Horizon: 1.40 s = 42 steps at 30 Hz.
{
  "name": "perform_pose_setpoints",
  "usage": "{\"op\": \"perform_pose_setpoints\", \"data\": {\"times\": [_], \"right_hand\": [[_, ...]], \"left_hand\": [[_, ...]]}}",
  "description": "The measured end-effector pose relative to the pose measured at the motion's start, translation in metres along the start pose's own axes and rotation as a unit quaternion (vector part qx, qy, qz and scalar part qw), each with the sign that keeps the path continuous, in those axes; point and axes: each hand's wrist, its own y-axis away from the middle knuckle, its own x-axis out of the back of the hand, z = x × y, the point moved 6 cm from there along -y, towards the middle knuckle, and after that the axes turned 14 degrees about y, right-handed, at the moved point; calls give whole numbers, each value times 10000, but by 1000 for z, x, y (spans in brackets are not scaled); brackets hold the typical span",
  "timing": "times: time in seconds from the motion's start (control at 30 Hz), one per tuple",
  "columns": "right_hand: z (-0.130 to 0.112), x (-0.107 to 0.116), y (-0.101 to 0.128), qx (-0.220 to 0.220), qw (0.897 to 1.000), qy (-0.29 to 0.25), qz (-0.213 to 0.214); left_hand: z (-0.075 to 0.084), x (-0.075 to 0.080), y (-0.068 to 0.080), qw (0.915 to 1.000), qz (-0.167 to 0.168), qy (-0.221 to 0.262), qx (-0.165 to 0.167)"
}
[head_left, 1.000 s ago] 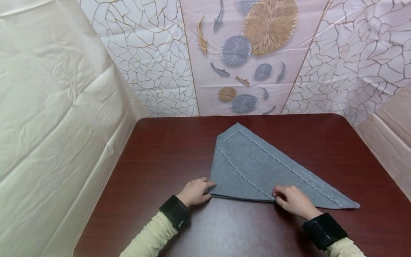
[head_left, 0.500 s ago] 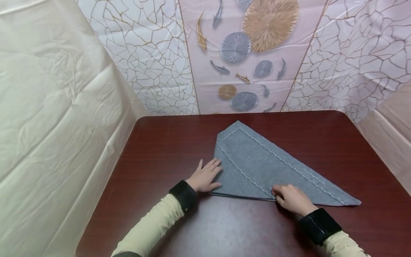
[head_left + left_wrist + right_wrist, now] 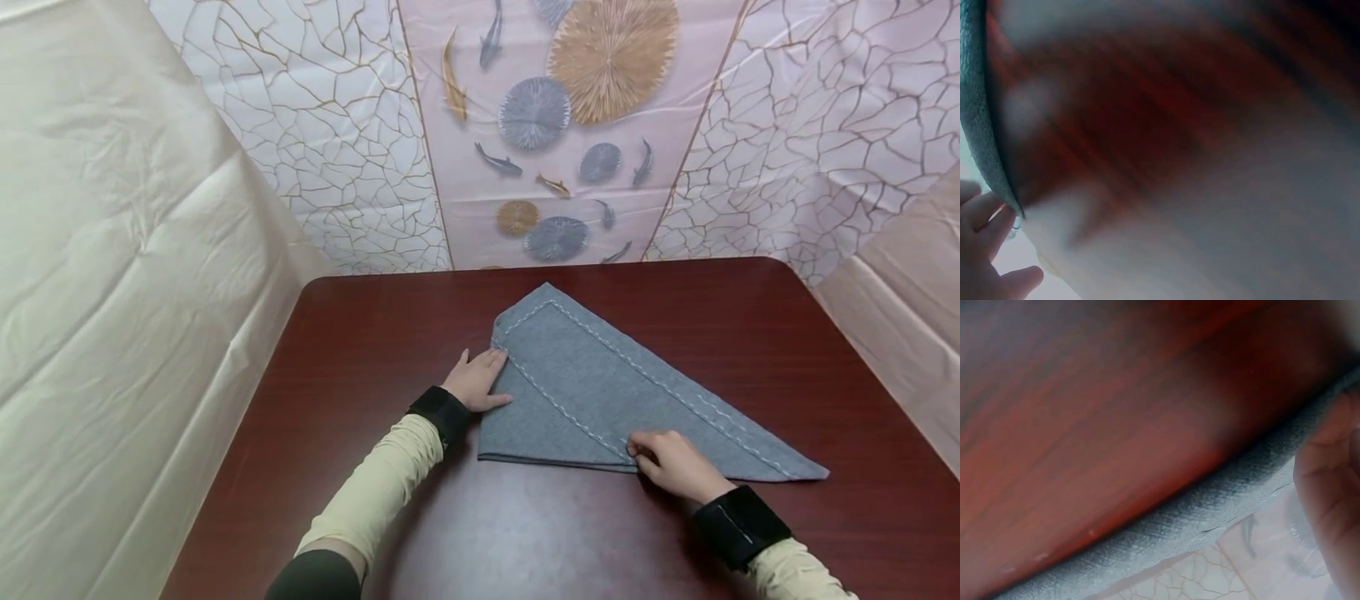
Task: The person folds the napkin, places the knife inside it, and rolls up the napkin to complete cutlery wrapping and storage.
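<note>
A folded grey felt cloth (image 3: 592, 383) with white dashed stitching lies on the table, its long point toward the right. My left hand (image 3: 478, 382) rests on its left edge with fingers stretched out and the thumb spread. In the left wrist view, that hand's fingertips (image 3: 1000, 212) meet the dark edge of the cloth (image 3: 975, 106). At the front edge, my right hand (image 3: 678, 467) has curled fingers and pinches the cloth where a stitched line ends. The right wrist view shows part of this hand (image 3: 1332, 494) beside the thick cloth edge (image 3: 1166, 525).
The dark red wooden table (image 3: 360, 350) has rounded far corners. Behind it hangs a patterned curtain (image 3: 555, 167) with discs and fish. Pale cloth (image 3: 135, 317) drapes along the left side, and a beige one (image 3: 900, 308) along the right.
My left hand has moved from the cloth's front left corner up along its left edge, fingers straightening. My right hand keeps its place at the front edge. The head view has shifted slightly.
</note>
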Motion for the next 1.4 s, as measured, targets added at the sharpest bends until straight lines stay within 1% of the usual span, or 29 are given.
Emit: {"op": "perform_pose_setpoints", "data": {"times": [0.1,0.2,0.3,0.4,0.57,0.7,0.87,1.03,1.17,1.27,1.4], "right_hand": [[-1,3,0,113,9998,76,130],[-3,5,-1,229,9994,177,189],[-6,5,-2,292,9991,239,176],[-7,3,-2,230,9994,233,131],[-4,3,2,-34,9997,133,200],[7,8,9,-357,9991,38,227],[33,18,25,-1075,9942,98,-41],[71,31,57,-2014,9786,303,-281],[99,42,81,-2689,9614,331,-488],[113,47,94,-3140,9470,300,-606],[121,49,109,-3638,9286,274,-670]], "left_hand": [[1,6,-5,9993,364,-73,12],[-2,10,-10,9983,479,-270,181],[-5,12,-15,9983,314,-392,309],[-10,11,-18,9988,-4,-321,376],[-14,11,-20,9975,-426,-78,550],[-15,12,-21,9975,-428,-69,565],[-13,11,-21,9985,-248,-111,477],[-7,12,-18,9997,-96,27,228],[-3,14,-15,9997,-124,48,223],[0,15,-14,9995,-183,111,230],[2,11,-15,9989,-359,120,265]]}}
